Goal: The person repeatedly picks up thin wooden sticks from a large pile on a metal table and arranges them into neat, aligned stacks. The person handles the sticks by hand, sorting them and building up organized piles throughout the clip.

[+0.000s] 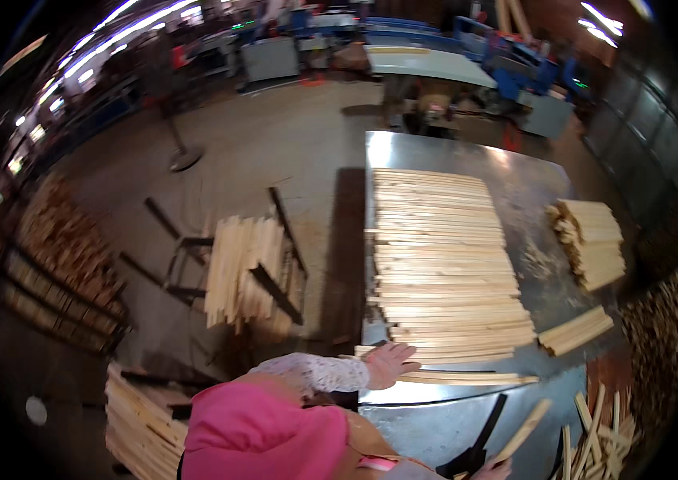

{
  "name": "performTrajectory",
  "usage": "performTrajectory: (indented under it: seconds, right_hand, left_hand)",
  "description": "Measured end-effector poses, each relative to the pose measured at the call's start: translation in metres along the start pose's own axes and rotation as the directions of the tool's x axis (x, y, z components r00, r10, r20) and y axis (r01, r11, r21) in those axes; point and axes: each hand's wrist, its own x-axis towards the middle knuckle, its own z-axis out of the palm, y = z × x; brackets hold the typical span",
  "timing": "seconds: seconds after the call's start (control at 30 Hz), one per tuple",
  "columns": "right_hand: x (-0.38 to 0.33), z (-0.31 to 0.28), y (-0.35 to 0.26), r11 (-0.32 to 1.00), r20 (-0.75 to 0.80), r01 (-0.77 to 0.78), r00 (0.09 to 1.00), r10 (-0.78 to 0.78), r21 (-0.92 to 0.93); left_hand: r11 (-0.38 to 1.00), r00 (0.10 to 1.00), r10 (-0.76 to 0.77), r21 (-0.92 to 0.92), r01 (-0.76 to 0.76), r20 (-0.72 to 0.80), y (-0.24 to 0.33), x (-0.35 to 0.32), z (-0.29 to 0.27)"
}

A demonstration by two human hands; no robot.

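Note:
My left hand [391,365], below a white lace sleeve, lies with its fingers stretched out over the left ends of the nearest wooden strips [467,377]. These strips lie slightly apart from the wide row of pale wooden strips [443,264] laid side by side on the metal table [543,172]. At the lower edge, my right hand [493,470] is closed around the near end of a short wooden strip [528,426], which points up and to the right. The picture's edge cuts off part of this hand. A dark bar [489,422] stands just left of that strip.
Stacked strips [591,240] and a smaller bundle [576,330] sit on the table's right side. Loose strips [599,436] pile up at lower right. A black metal rack [276,294] with strips stands left, and more wood [143,420] is at lower left. Machines line the back.

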Motion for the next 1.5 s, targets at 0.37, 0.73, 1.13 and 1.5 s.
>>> performTrajectory:
  seconds: [0.37, 0.73, 1.13, 1.5]
  right_hand:
    - [0.128, 0.111, -0.061, 0.917, -0.136, 0.114, 0.988, -0.067, 0.383]
    - [-0.036, 0.227, -0.16, 0.949, 0.56, -0.124, 0.826, -0.063, 0.289]
    - [-0.324, -0.009, 0.15, 0.701, -0.226, -0.602, 0.797, 0.561, -0.382]
    - [-0.434, -0.059, 0.188, 0.616, -0.138, -0.749, 0.655, 0.742, -0.242]
  left_hand:
    - [0.741, 0.975, -0.001, -0.655, -0.147, -0.221, -0.065, 0.03, 0.105]
    - [0.954, 0.984, 0.172, 0.255, -0.157, -0.036, -0.036, 0.027, 0.029]
    - [0.685, 0.668, 0.726, -0.091, -0.723, 0.162, 0.249, 0.045, 0.087]
    - [0.498, 0.474, 0.836, -0.02, -0.867, 0.278, 0.351, 0.092, 0.151]
